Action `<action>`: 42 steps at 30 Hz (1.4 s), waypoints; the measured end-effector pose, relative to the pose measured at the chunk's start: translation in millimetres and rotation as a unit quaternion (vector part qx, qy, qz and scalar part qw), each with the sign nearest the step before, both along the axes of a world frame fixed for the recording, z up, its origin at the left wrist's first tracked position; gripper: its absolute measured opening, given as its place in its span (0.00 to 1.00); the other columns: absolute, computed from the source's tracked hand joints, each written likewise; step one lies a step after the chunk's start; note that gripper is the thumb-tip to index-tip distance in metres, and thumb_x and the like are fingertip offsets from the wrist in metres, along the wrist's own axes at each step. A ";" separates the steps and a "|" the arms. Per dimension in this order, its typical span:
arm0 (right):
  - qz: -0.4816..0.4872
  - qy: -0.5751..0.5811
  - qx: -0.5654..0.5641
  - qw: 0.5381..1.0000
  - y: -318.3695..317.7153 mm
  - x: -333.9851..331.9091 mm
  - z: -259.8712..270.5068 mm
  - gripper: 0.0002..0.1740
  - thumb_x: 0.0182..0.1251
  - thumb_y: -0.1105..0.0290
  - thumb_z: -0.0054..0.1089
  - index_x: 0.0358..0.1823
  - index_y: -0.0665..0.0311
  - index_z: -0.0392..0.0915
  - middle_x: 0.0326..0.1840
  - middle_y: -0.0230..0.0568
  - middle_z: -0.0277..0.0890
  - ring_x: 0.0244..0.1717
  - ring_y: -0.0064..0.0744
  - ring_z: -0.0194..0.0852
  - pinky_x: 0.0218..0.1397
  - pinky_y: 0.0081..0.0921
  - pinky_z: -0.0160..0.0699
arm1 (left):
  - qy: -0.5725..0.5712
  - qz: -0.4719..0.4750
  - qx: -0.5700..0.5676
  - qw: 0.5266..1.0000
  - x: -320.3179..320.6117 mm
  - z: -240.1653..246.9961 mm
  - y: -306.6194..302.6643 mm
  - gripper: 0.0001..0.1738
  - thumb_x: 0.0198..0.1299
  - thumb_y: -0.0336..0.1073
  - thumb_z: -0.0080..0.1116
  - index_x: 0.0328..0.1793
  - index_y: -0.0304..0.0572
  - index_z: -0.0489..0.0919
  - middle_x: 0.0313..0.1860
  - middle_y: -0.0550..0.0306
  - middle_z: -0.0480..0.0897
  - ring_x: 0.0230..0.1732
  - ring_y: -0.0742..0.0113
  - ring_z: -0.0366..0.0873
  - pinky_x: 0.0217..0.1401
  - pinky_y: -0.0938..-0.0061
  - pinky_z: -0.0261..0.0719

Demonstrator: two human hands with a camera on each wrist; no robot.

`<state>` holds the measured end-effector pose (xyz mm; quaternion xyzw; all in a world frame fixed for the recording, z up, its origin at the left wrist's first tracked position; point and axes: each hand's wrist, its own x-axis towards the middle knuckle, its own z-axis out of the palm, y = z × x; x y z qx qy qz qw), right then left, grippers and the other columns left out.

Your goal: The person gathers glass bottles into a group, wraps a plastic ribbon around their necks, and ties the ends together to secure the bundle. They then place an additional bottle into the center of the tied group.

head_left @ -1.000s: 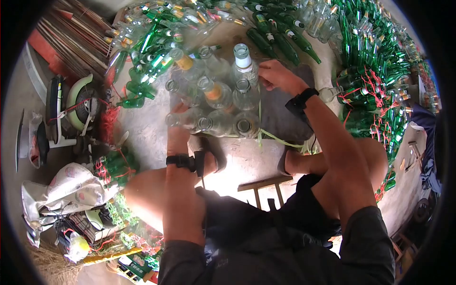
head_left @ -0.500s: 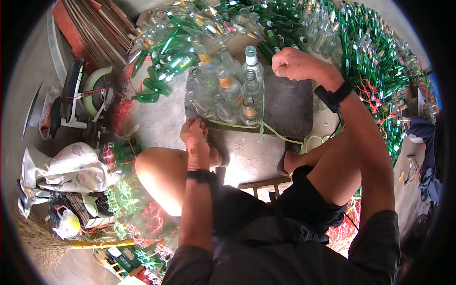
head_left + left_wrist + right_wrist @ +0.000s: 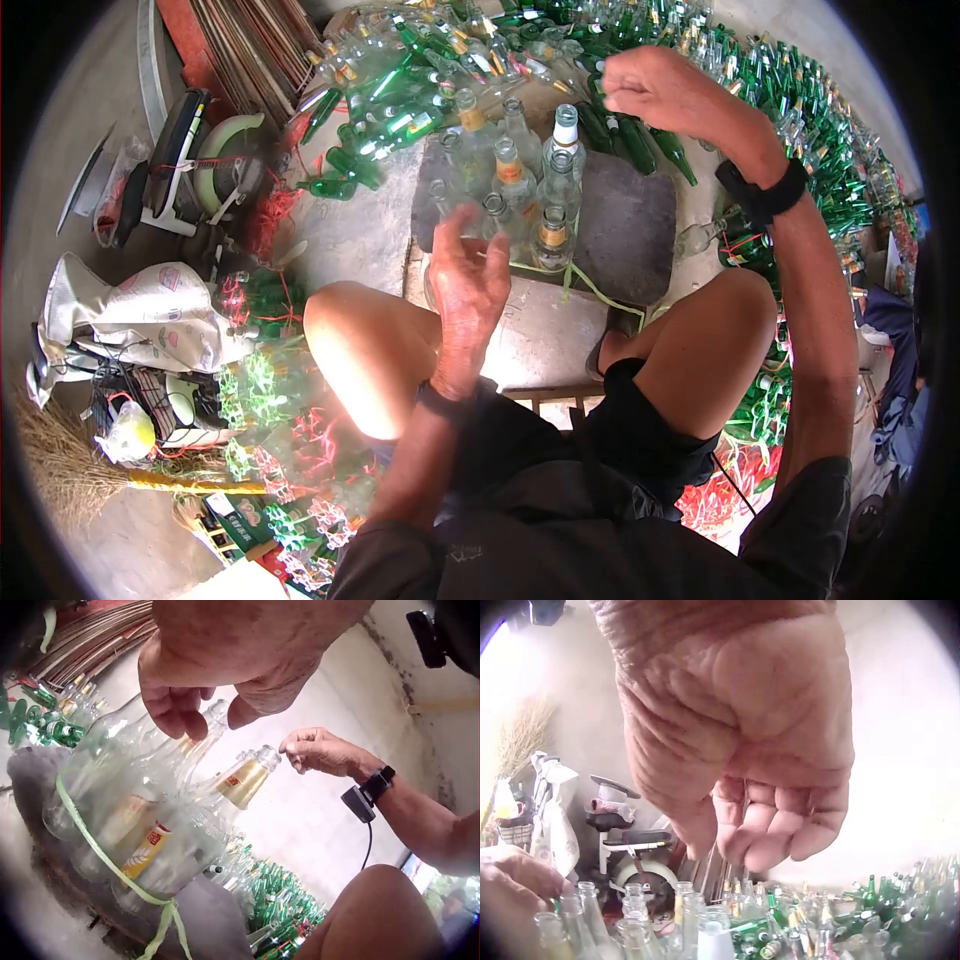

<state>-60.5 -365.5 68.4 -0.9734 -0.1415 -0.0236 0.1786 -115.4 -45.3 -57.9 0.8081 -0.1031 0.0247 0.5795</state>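
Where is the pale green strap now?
In the left wrist view, the strap is at lower left, crossing the lower part of the clear bottles, below the left hand, its loose ends hanging in front of the dark slab.

Free pass over right side of dark-grey rounded-corner table (image 3: 625,225); upright clear glass bottles (image 3: 510,173) crowd its left side, long green glass bottles (image 3: 634,145) block beyond far edge.

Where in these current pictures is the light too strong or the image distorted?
Head view: dark round border, the left thigh partly whitened by light; left wrist view: slats look curved, the tied bottles hazy; right wrist view: wall burnt white behind the right hand.
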 end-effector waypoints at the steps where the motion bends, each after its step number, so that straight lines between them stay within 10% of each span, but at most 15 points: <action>1: 0.012 -0.043 0.047 0.998 8.4 5.5 -4.9 0.11 0.65 0.69 0.64 0.32 0.70 0.74 0.21 0.42 0.67 0.23 0.33 0.62 0.29 0.36 0.64 | -0.041 -0.008 0.007 0.999 5.0 0.1 -3.0 0.27 0.63 0.31 0.69 0.68 0.33 0.74 0.48 0.46 0.86 0.33 0.70 0.83 0.36 0.72 0.81; 6: -0.002 -0.103 0.088 0.991 43.7 37.5 -26.9 0.16 0.61 0.59 0.66 0.36 0.66 0.79 0.29 0.50 0.79 0.34 0.51 0.80 0.37 0.45 0.75 | 0.017 -0.076 0.019 0.997 26.1 14.1 -2.7 0.25 0.65 0.33 0.69 0.66 0.34 0.78 0.47 0.52 0.85 0.35 0.72 0.81 0.38 0.75 0.82; 9: -0.034 -0.120 0.071 0.990 62.0 55.4 -53.8 0.18 0.62 0.56 0.67 0.41 0.65 0.81 0.36 0.52 0.83 0.42 0.54 0.84 0.45 0.48 0.79 | 0.039 -0.123 0.063 0.990 44.1 10.6 -2.1 0.17 0.66 0.34 0.69 0.60 0.39 0.83 0.32 0.63 0.83 0.30 0.80 0.77 0.36 0.79 0.78; 16: -0.075 0.005 0.052 0.996 87.9 52.3 -67.9 0.19 0.62 0.56 0.69 0.45 0.64 0.83 0.41 0.52 0.86 0.48 0.56 0.86 0.51 0.49 0.82 | 0.074 -0.167 0.065 0.981 42.5 11.2 1.5 0.15 0.70 0.37 0.68 0.58 0.40 0.82 0.30 0.67 0.81 0.30 0.82 0.72 0.34 0.81 0.74; 22: -0.076 -0.003 0.033 0.997 95.4 62.6 -71.7 0.18 0.61 0.63 0.68 0.42 0.73 0.82 0.39 0.66 0.82 0.45 0.65 0.83 0.47 0.53 0.80 | 0.081 -0.164 0.087 0.979 40.4 6.2 0.4 0.15 0.68 0.35 0.67 0.57 0.40 0.80 0.25 0.54 0.82 0.25 0.69 0.77 0.33 0.70 0.78; 29: -0.101 0.002 0.063 0.993 92.6 67.7 -70.7 0.18 0.60 0.63 0.69 0.40 0.74 0.82 0.36 0.65 0.81 0.45 0.66 0.82 0.48 0.55 0.79 | 0.024 -0.185 0.146 0.972 48.0 11.8 0.6 0.15 0.69 0.35 0.65 0.57 0.40 0.77 0.24 0.46 0.81 0.23 0.59 0.80 0.31 0.64 0.77; 32: -0.077 -0.060 0.006 0.995 92.8 72.4 -83.0 0.14 0.66 0.65 0.68 0.41 0.73 0.83 0.31 0.54 0.83 0.33 0.51 0.83 0.36 0.45 0.80 | 0.005 -0.185 0.139 0.973 46.0 11.7 3.7 0.15 0.69 0.36 0.65 0.57 0.40 0.77 0.22 0.47 0.79 0.21 0.59 0.78 0.30 0.64 0.76; 34: -0.101 -0.091 -0.038 0.990 91.3 74.2 -91.5 0.17 0.61 0.58 0.71 0.43 0.64 0.84 0.42 0.52 0.87 0.49 0.56 0.86 0.53 0.50 0.83 | 0.007 -0.186 0.155 0.970 43.5 13.3 7.1 0.15 0.69 0.35 0.66 0.57 0.40 0.77 0.20 0.48 0.77 0.19 0.59 0.75 0.28 0.65 0.74; 42: -0.108 -0.083 -0.052 0.989 93.4 73.5 -87.3 0.14 0.60 0.63 0.71 0.42 0.64 0.85 0.41 0.54 0.86 0.48 0.57 0.86 0.52 0.52 0.83 | -0.010 -0.190 0.143 0.971 42.7 10.6 11.7 0.16 0.67 0.34 0.67 0.57 0.41 0.77 0.18 0.50 0.74 0.18 0.63 0.70 0.26 0.65 0.71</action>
